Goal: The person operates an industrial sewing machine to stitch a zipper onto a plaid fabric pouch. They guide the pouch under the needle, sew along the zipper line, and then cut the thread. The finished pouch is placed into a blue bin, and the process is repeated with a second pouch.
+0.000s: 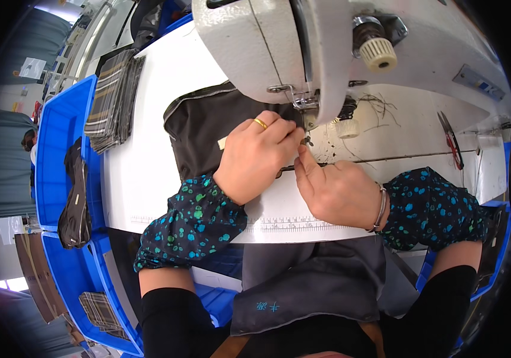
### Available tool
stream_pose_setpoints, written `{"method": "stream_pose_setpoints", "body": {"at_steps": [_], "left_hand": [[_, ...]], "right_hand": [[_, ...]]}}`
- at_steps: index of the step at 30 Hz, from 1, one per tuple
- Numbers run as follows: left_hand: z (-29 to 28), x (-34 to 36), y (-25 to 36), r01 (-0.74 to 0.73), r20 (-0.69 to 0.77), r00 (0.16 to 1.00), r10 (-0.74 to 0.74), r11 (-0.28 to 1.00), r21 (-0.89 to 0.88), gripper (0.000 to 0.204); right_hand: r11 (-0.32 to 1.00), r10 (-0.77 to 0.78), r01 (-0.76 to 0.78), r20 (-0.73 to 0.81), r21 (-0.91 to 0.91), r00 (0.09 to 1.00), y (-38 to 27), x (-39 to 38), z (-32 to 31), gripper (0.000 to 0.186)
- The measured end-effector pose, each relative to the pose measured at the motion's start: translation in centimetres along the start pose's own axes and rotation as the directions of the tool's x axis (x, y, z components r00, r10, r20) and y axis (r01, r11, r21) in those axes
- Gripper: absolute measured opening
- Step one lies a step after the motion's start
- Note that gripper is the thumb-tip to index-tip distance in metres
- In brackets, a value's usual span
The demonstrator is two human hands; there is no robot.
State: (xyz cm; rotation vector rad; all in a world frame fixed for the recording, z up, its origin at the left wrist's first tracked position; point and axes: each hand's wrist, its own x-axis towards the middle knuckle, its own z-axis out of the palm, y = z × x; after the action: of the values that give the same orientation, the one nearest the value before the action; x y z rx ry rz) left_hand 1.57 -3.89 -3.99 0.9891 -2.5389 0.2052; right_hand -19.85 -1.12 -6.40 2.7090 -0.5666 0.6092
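A dark brown fabric piece (199, 134) with a metal zipper along its curved edge lies on the sewing table, its right end under the head of a white sewing machine (255, 42). My left hand (261, 152), with a ring on one finger, is closed over the fabric beside the presser foot (309, 119), its fingers bent. My right hand (342, 191) pinches the fabric's near edge just in front of the needle area, its fingertips almost meeting those of the left. The hands hide most of the edge between them. A pale label (221, 143) shows left of my left hand.
Plaid fabric pieces (112, 98) are stacked at the table's left edge. Blue bins (67, 107) stand beyond, one with a dark zippered piece (75, 200) over its rim. Red-handled scissors (451, 140) and loose thread ends (379, 110) lie right. A printed ruler (294, 225) runs along the front.
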Motion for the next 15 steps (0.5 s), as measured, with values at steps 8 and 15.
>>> {"method": "stream_pose_setpoints", "body": {"at_steps": [8, 15], "left_hand": [[0.77, 0.18, -0.89, 0.013, -0.01, 1.0, -0.012, 0.997, 0.08, 0.038], [0.82, 0.23, -0.99, 0.028, -0.012, 1.0, -0.028, 0.998, 0.048, 0.037]], "right_hand": [[1.0, 0.011, -0.011, 0.002, 0.024, 1.0, 0.06, 0.0, -0.01, 0.036], [1.0, 0.0, -0.001, 0.013, 0.018, 1.0, 0.2, -0.01, -0.17, 0.034]]}}
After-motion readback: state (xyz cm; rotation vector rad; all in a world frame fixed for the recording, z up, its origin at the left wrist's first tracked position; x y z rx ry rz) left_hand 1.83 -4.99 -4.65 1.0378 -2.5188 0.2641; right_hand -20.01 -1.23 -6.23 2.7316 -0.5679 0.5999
